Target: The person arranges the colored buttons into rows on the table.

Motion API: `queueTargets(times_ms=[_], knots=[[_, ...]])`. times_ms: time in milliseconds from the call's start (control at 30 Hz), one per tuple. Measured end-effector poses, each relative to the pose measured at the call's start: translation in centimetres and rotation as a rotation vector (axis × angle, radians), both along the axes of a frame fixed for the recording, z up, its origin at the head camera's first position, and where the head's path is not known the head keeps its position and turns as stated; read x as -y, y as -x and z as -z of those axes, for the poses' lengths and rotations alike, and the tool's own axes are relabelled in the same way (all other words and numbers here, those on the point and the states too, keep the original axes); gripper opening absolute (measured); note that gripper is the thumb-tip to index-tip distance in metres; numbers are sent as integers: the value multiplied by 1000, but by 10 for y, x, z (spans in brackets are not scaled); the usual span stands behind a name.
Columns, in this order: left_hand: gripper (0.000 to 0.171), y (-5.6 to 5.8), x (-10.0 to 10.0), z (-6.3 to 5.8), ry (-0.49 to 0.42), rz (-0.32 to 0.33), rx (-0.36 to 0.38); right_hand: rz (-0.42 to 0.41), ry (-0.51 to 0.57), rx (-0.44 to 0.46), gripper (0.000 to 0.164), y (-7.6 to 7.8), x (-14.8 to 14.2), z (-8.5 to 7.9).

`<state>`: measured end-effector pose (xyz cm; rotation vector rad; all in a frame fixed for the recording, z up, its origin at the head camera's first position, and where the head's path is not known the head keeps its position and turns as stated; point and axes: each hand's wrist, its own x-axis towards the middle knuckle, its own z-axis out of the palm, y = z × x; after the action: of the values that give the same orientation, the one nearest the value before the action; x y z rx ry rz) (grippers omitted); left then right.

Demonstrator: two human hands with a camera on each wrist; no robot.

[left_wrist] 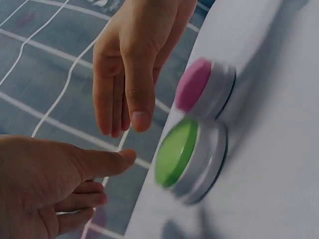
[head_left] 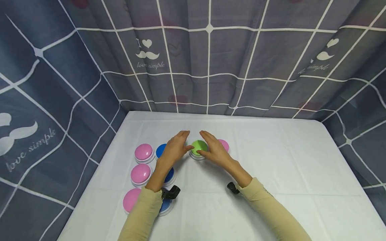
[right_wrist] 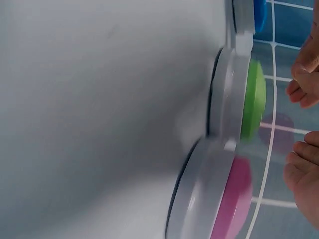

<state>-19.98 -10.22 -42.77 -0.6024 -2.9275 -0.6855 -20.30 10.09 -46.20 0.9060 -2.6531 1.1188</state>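
A round push button with a lime-green dome on a white base (head_left: 199, 147) sits on the table between my two hands. My left hand (head_left: 174, 149) hovers at its left with fingers extended and thumb toward the dome. Opposite it, my right hand (head_left: 217, 153) has its fingers stretched out and thumb pointing inward. Both wrist views show a gap between the hands and the green dome (left_wrist: 177, 152). Beside the green button stands a pink button (right_wrist: 234, 199), partly covered by my right hand in the head view. Neither hand holds anything.
Left of the hands stand a column of pink buttons (head_left: 141, 173) and a column of blue ones (head_left: 161, 150), the blue partly hidden by my left arm. A white cloth (head_left: 286, 160) covers the table. Dark checked curtains (head_left: 229, 57) hang around it.
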Motion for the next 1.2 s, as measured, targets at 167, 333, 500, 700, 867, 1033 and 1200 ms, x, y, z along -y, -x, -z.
queueTargets(times_ms=[167,333,500,700,867,1033,1200], knots=[[65,-4,27,-1,12,-67,27,-29,-30,37,74,3,30,-5],[66,-13,42,-3,78,-121,68,-78,-78,44,74,3,49,-4],[68,-21,58,-5,105,-162,151,-97,-105,47,74,2,67,-2],[69,-28,81,-3,135,-165,201,-116,-153,67,73,3,92,3],[69,-30,89,3,130,-150,200,-122,-160,83,72,0,106,9],[69,-28,89,7,125,-160,217,-114,-180,105,71,-5,113,16],[67,-27,90,9,124,-165,232,-108,-171,122,70,-5,116,23]])
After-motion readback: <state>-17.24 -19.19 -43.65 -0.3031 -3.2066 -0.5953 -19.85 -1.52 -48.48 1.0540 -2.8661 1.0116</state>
